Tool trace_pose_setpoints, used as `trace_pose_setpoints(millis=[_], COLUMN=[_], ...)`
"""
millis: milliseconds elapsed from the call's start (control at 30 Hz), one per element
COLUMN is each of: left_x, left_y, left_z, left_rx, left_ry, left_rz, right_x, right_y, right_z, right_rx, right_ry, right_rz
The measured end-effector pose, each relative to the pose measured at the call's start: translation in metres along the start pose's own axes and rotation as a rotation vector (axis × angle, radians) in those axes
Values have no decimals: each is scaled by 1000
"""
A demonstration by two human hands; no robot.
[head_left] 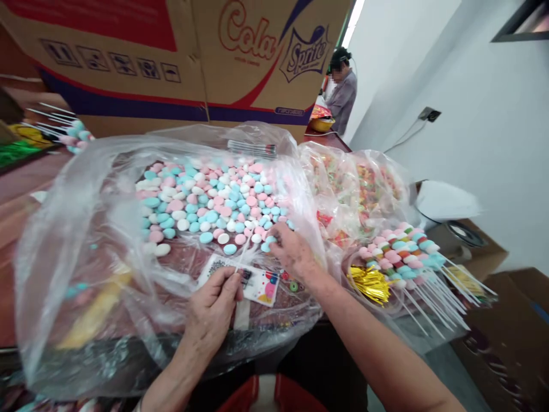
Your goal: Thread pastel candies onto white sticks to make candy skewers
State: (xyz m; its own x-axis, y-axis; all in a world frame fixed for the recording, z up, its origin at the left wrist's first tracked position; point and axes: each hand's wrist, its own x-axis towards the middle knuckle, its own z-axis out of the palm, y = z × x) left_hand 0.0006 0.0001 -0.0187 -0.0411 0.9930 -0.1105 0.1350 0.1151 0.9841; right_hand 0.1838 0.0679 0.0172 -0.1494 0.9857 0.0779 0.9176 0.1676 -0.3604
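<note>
My left hand (217,300) pinches a thin white stick (243,252) that points up toward the candies. The stick's far end meets a pink candy, though I cannot tell whether it pierces it. At the front right of the pile, my right hand (294,252) has its fingers drawn together around a blue candy (269,240). Pink, blue and white oval candies (214,200) lie spread in a large clear plastic bag (141,280). Below my hands is a printed card (261,286) with coloured dots, partly covered by the left fingers.
Finished-looking candy skewers (398,252) lie at right beside gold tinsel (369,284). Behind them sits a bag of wrapped sweets (355,189). A large cardboard box (193,63) stands behind the pile, and a bundle of thin sticks (252,149) lies before it. Another person (343,94) stands farther back.
</note>
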Motion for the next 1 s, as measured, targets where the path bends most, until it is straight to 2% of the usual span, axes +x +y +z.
trace_pose_setpoints(millis=[100,167,400,567,733,867,1000], left_x=[0,0,-2,-1,-1,1,2], left_y=[-2,-3,3,0,-5,-2,5], left_z=[-1,-2,-1,-2,-5,-3,-1], left_rx=[-5,-15,-16,21,133,221,264], left_ry=[-48,-33,-37,-52,-67,-75,-45], left_rz=[22,16,1,22,46,112,146], right_x=[2,2,-8,-13,-1,10,9], right_y=[8,8,-8,-17,-8,6,6], right_z=[-2,-1,7,7,12,8,-2], right_rx=[58,72,47,157,457,858,1253], right_ry=[17,25,-5,-9,72,153,168], right_rz=[-2,-7,-76,-91,58,202,243])
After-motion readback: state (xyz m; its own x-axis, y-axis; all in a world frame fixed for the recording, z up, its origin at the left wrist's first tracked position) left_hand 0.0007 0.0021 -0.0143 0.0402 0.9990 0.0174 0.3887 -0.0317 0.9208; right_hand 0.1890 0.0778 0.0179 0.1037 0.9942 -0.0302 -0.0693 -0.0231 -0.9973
